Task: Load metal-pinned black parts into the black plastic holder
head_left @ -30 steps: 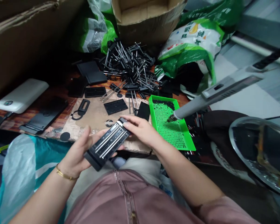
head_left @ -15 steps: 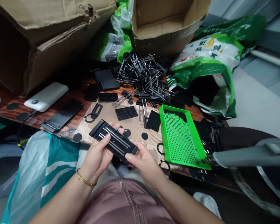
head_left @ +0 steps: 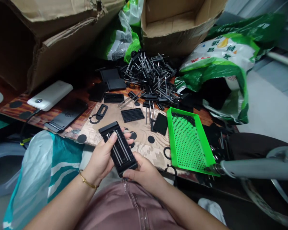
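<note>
Between both hands is a black plastic bracket (head_left: 120, 150) with thin metal rods along its middle, tilted with its far end to the left. My left hand (head_left: 107, 153) wraps its left side, the thumb lying over the rods. My right hand (head_left: 141, 172) pinches the near end, thumb on top. Past the bracket, a ribbed black plate (head_left: 132, 115) and a black ring with a rectangular loop (head_left: 99, 113) lie on the worktop (head_left: 112, 116). Black discs (head_left: 151, 139) are scattered nearby.
A green perforated tray (head_left: 171, 140) with small black parts stands to the right. Behind sits a heap of black pieces with metal rods (head_left: 151, 73). Cardboard boxes (head_left: 172, 40), a green-white bag (head_left: 220, 64) and a white power bank (head_left: 50, 95) surround the work. A grey metal arm (head_left: 254, 169) juts in from the right.
The bracket has turned so that its length points more toward me, its near end lower and further left. Both hands keep hold of it. The view has shifted slightly.
</note>
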`<action>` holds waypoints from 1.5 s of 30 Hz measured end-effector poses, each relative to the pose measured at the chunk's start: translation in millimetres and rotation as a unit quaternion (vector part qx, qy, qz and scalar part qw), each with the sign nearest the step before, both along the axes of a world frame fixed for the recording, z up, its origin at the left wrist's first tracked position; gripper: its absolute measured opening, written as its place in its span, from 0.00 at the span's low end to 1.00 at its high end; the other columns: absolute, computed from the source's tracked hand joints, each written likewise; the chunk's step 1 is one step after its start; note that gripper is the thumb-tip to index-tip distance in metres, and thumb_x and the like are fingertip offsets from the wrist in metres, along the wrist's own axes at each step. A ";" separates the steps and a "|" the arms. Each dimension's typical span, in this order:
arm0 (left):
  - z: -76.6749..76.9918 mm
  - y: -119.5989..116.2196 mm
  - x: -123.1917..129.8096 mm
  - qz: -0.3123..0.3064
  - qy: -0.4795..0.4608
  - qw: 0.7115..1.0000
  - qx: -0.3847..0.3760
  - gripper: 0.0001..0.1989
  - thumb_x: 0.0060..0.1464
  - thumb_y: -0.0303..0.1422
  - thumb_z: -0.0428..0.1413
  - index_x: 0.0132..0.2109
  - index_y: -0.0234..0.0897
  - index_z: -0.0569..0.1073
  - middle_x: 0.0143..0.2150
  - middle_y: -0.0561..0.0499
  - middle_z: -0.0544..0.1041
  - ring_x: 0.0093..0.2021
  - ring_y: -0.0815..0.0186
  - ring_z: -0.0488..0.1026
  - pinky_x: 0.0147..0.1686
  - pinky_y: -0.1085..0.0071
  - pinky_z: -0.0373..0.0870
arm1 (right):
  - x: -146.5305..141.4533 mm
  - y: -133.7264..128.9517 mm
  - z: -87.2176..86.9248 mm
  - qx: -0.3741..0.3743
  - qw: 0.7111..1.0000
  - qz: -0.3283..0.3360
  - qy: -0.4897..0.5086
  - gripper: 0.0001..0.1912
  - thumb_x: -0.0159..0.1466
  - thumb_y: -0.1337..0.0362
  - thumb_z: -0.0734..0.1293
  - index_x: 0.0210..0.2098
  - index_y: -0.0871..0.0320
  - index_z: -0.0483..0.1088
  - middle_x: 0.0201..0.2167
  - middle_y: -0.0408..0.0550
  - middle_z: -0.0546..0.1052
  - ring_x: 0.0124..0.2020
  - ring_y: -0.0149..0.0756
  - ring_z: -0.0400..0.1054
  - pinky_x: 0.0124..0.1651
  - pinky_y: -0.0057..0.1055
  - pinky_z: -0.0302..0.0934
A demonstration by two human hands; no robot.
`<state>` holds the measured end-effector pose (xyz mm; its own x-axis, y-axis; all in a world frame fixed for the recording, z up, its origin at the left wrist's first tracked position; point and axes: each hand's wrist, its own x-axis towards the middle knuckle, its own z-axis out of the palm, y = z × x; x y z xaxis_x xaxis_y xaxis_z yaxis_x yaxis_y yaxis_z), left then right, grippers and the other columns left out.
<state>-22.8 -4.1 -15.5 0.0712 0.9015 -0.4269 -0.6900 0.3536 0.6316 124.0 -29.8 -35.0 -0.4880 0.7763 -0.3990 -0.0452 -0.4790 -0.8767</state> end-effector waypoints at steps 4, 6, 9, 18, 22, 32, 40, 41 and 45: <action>0.3 -0.8 2.5 0.007 0.029 1.000 0.009 0.13 0.54 0.32 0.59 0.47 0.32 0.73 0.39 0.45 0.82 0.36 0.61 0.79 0.36 0.66 0.78 | 0.4 -1.7 -3.6 -0.006 1.000 -0.006 0.008 0.21 0.48 0.59 0.76 0.36 0.58 0.65 0.27 0.37 0.67 0.28 0.28 0.58 0.34 0.27 0.53; -0.5 -2.5 2.9 0.006 0.035 0.999 0.015 0.14 0.53 0.32 0.60 0.47 0.32 0.73 0.40 0.44 0.82 0.36 0.60 0.79 0.37 0.65 0.78 | 1.9 -2.7 -5.6 -0.005 1.000 -0.005 -0.007 0.22 0.48 0.59 0.76 0.37 0.58 0.65 0.29 0.39 0.69 0.30 0.29 0.60 0.35 0.27 0.54; -2.3 -4.8 3.4 0.004 0.038 0.999 0.013 0.16 0.51 0.32 0.61 0.48 0.32 0.73 0.42 0.43 0.81 0.38 0.59 0.79 0.38 0.64 0.77 | 4.6 -4.4 -9.3 0.006 0.999 -0.004 -0.032 0.22 0.48 0.58 0.76 0.37 0.58 0.66 0.31 0.41 0.70 0.32 0.31 0.61 0.36 0.28 0.54; 0.4 -2.8 4.8 0.000 0.032 0.999 -0.020 0.17 0.54 0.31 0.58 0.51 0.33 0.72 0.45 0.42 0.81 0.42 0.58 0.79 0.43 0.62 0.77 | 4.6 -3.2 -5.4 -0.007 1.000 -0.014 -0.006 0.25 0.46 0.55 0.77 0.37 0.58 0.66 0.30 0.40 0.69 0.31 0.31 0.62 0.36 0.29 0.55; 4.2 -2.2 2.8 -0.009 -0.016 1.000 -0.016 0.14 0.56 0.31 0.55 0.50 0.33 0.73 0.48 0.42 0.80 0.46 0.56 0.78 0.45 0.61 0.76 | 2.8 -3.2 -2.3 -0.034 0.999 -0.017 0.030 0.26 0.46 0.52 0.77 0.37 0.57 0.64 0.28 0.39 0.69 0.28 0.29 0.62 0.34 0.28 0.55; -1.6 -5.8 5.7 0.013 0.013 1.000 0.009 0.14 0.53 0.30 0.58 0.47 0.31 0.74 0.46 0.40 0.80 0.45 0.53 0.78 0.48 0.56 0.74 | 1.6 -5.0 -1.6 -0.023 0.999 -0.029 0.004 0.27 0.45 0.52 0.77 0.37 0.57 0.65 0.29 0.40 0.68 0.30 0.31 0.62 0.36 0.29 0.55; -2.0 -5.2 6.9 0.006 -0.003 1.000 0.015 0.13 0.55 0.30 0.57 0.47 0.31 0.73 0.46 0.39 0.80 0.47 0.52 0.77 0.49 0.56 0.73 | 4.6 -5.2 -4.2 -0.016 0.999 -0.034 -0.008 0.26 0.46 0.53 0.77 0.38 0.58 0.66 0.32 0.42 0.72 0.33 0.32 0.64 0.38 0.30 0.56; -1.1 -4.5 7.0 0.004 -0.007 1.000 0.014 0.12 0.55 0.30 0.56 0.47 0.31 0.74 0.46 0.40 0.80 0.47 0.53 0.77 0.48 0.57 0.74 | 4.4 -4.8 -3.4 -0.018 0.999 -0.034 -0.002 0.26 0.46 0.53 0.77 0.38 0.58 0.66 0.32 0.41 0.72 0.33 0.32 0.64 0.38 0.30 0.56; 3.0 -2.0 6.0 -0.006 -0.017 1.000 0.001 0.12 0.56 0.31 0.55 0.46 0.31 0.75 0.45 0.40 0.81 0.46 0.53 0.78 0.45 0.59 0.75 | 4.2 -3.5 -0.8 -0.027 0.999 -0.031 0.021 0.25 0.46 0.54 0.77 0.37 0.58 0.66 0.28 0.39 0.71 0.28 0.29 0.64 0.34 0.28 0.58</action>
<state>-16.8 -6.1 -12.4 0.0961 0.9017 -0.4215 -0.7070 0.3599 0.6088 128.2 -33.3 -35.7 -0.4571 0.7829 -0.4220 -0.1118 -0.5213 -0.8460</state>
